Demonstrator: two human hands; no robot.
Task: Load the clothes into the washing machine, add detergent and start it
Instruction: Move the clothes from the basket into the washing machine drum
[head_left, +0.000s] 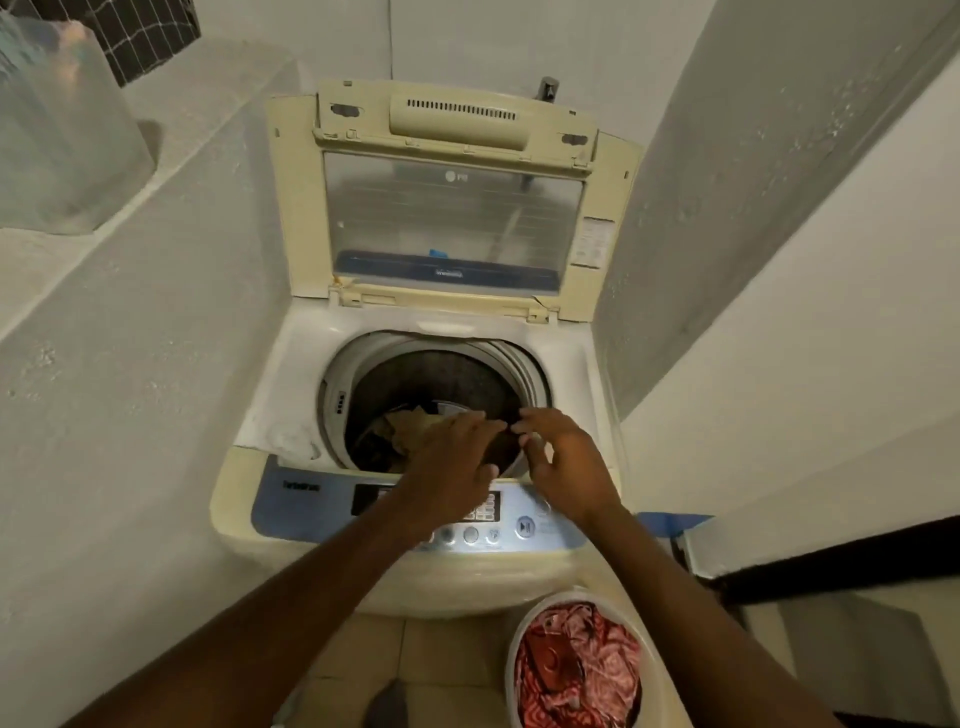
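The left hand (457, 460) and right hand (563, 460) hovered over the washing machine's (291, 501) drum (441, 376), fingers loosely spread; any cloth pinched between them could not be told. The red clothes (576, 665) lay in a bucket (511, 652) in front of the machine, nearer the right hand.

Home laundry nook, top-load washing machine (415, 364), white walls (130, 389), tiled floor (363, 654)

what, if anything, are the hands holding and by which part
Cannot tell. The left hand and right hand hover over the drum with a dark patch between them, perhaps a garment, but no grip shows clearly.
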